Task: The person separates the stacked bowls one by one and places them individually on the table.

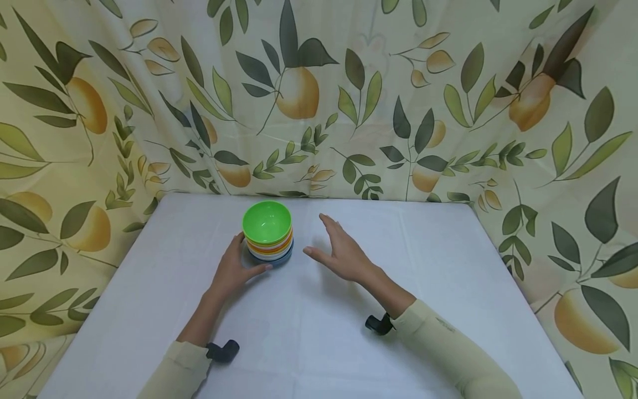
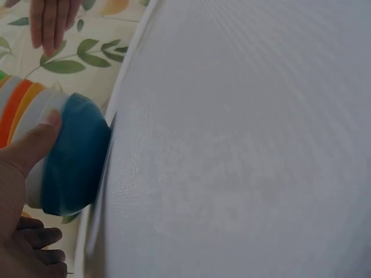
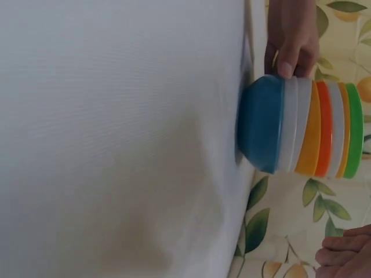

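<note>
A stack of nested bowls stands upright on the white table, with a green bowl on top and a blue bowl at the bottom. White, yellow and orange rims show between them. My left hand is cupped at the left side of the stack. Its thumb lies against the lower bowls while the other fingers are at the far left side, partly hidden. To the right of the stack, my right hand hovers with fingers straight and thumb spread, apart from the bowls and holding nothing.
The white tabletop spreads around the stack, its back edge close behind the bowls. Behind it hangs a curtain printed with leaves and fruit. Each wrist carries a small black camera, one on the left and one on the right.
</note>
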The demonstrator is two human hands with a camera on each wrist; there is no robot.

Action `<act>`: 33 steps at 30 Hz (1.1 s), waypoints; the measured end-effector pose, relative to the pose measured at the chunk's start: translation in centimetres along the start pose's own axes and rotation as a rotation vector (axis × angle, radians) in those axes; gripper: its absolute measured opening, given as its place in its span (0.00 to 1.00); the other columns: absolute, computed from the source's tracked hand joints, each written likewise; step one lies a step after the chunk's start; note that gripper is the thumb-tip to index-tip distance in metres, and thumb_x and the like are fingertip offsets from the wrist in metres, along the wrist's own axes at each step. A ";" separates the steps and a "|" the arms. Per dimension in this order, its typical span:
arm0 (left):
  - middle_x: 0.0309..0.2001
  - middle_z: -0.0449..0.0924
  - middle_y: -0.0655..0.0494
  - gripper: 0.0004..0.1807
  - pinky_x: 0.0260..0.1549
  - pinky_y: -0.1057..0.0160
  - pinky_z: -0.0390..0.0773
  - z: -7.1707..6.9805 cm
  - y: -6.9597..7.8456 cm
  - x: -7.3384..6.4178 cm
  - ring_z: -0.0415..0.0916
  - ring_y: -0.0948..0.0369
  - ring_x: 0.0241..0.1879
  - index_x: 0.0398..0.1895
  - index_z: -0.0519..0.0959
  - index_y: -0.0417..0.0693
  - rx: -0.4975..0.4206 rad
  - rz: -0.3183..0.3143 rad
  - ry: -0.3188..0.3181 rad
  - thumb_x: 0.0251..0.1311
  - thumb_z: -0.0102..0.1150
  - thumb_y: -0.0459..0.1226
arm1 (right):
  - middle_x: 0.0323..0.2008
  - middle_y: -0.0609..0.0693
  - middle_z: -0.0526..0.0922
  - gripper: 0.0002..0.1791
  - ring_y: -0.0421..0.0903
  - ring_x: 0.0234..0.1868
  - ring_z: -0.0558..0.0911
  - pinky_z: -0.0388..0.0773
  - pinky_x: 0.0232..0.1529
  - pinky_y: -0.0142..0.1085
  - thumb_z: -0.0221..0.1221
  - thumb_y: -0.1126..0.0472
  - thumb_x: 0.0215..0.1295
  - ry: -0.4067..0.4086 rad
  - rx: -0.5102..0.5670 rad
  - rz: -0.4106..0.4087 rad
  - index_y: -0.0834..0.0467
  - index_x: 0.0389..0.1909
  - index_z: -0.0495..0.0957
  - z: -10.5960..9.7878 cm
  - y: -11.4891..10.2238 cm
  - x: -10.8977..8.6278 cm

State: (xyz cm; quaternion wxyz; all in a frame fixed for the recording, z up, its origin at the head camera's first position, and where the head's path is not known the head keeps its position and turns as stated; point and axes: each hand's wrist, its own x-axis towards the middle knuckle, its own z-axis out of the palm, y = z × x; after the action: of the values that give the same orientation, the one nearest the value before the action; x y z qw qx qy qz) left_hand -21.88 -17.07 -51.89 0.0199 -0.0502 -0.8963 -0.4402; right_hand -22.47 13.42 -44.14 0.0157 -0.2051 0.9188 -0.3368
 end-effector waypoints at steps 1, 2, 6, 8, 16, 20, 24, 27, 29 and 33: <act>0.81 0.54 0.38 0.65 0.77 0.38 0.54 0.1 0.0 0.0 0.50 0.41 0.80 0.83 0.51 0.39 0.000 -0.002 0.001 0.50 0.84 0.51 | 0.82 0.57 0.54 0.53 0.60 0.82 0.53 0.54 0.78 0.59 0.60 0.34 0.71 0.001 0.003 -0.002 0.59 0.84 0.49 0.1 -0.1 0.2; 0.81 0.54 0.38 0.65 0.77 0.38 0.54 0.2 0.0 0.1 0.50 0.41 0.80 0.83 0.51 0.39 -0.001 -0.004 0.002 0.50 0.84 0.51 | 0.82 0.57 0.54 0.53 0.60 0.82 0.53 0.54 0.78 0.59 0.61 0.35 0.71 0.003 0.008 -0.006 0.59 0.84 0.50 0.1 -0.3 0.4; 0.80 0.56 0.38 0.65 0.77 0.39 0.55 0.4 0.0 0.3 0.51 0.42 0.80 0.83 0.51 0.39 -0.017 -0.004 0.004 0.50 0.85 0.49 | 0.82 0.57 0.55 0.53 0.63 0.81 0.54 0.55 0.78 0.60 0.61 0.35 0.71 0.009 0.011 -0.028 0.60 0.84 0.50 0.3 -0.9 1.2; 0.80 0.57 0.38 0.65 0.77 0.39 0.55 0.5 0.0 0.5 0.52 0.42 0.80 0.83 0.52 0.39 -0.023 0.002 0.004 0.50 0.85 0.49 | 0.82 0.57 0.55 0.53 0.64 0.81 0.54 0.55 0.78 0.59 0.62 0.35 0.71 0.006 0.016 -0.039 0.60 0.84 0.50 0.4 -1.2 1.5; 0.76 0.63 0.36 0.62 0.75 0.40 0.59 0.9 -0.3 0.9 0.58 0.41 0.77 0.80 0.55 0.37 -0.038 0.022 0.008 0.49 0.86 0.46 | 0.82 0.58 0.55 0.57 0.63 0.81 0.54 0.57 0.77 0.61 0.64 0.33 0.67 -0.017 0.037 -0.071 0.60 0.84 0.50 0.9 -2.3 3.1; 0.75 0.65 0.36 0.61 0.75 0.39 0.60 1.0 0.0 0.8 0.60 0.41 0.76 0.80 0.56 0.37 -0.054 0.029 0.002 0.48 0.86 0.45 | 0.82 0.58 0.56 0.59 0.60 0.81 0.56 0.60 0.76 0.61 0.66 0.32 0.65 -0.027 0.034 -0.083 0.60 0.84 0.50 1.2 -2.9 3.8; 0.73 0.67 0.37 0.61 0.74 0.39 0.60 1.2 0.2 0.8 0.62 0.42 0.75 0.79 0.57 0.37 -0.069 0.042 0.000 0.48 0.86 0.44 | 0.81 0.59 0.57 0.60 0.60 0.80 0.57 0.62 0.75 0.60 0.67 0.32 0.63 -0.036 0.022 -0.095 0.60 0.84 0.50 1.4 -3.5 4.6; 0.72 0.69 0.38 0.60 0.73 0.39 0.62 1.3 0.3 0.9 0.64 0.42 0.73 0.79 0.57 0.38 -0.072 0.054 0.006 0.47 0.86 0.44 | 0.81 0.59 0.57 0.61 0.59 0.80 0.58 0.64 0.74 0.59 0.69 0.32 0.62 -0.038 0.013 -0.097 0.60 0.84 0.50 1.7 -3.9 5.1; 0.72 0.69 0.38 0.60 0.73 0.39 0.64 1.3 0.4 0.9 0.65 0.42 0.73 0.79 0.57 0.38 -0.071 0.059 0.010 0.47 0.86 0.44 | 0.81 0.59 0.58 0.62 0.57 0.80 0.60 0.66 0.73 0.58 0.70 0.32 0.60 -0.040 0.015 -0.092 0.60 0.84 0.50 1.8 -4.1 5.4; 0.72 0.69 0.39 0.62 0.72 0.39 0.65 1.4 0.3 0.9 0.66 0.42 0.72 0.80 0.57 0.40 -0.068 0.058 0.010 0.47 0.86 0.46 | 0.80 0.59 0.60 0.63 0.57 0.78 0.63 0.69 0.72 0.58 0.71 0.32 0.58 -0.043 0.032 -0.088 0.60 0.83 0.51 2.0 -4.4 5.8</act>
State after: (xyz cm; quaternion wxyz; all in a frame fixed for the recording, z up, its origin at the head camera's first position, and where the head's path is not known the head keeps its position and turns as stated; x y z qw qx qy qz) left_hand -22.78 -15.70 -52.43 0.0356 -0.0745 -0.8788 -0.4700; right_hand -25.81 6.92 -42.33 0.0238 -0.2523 0.9029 -0.3473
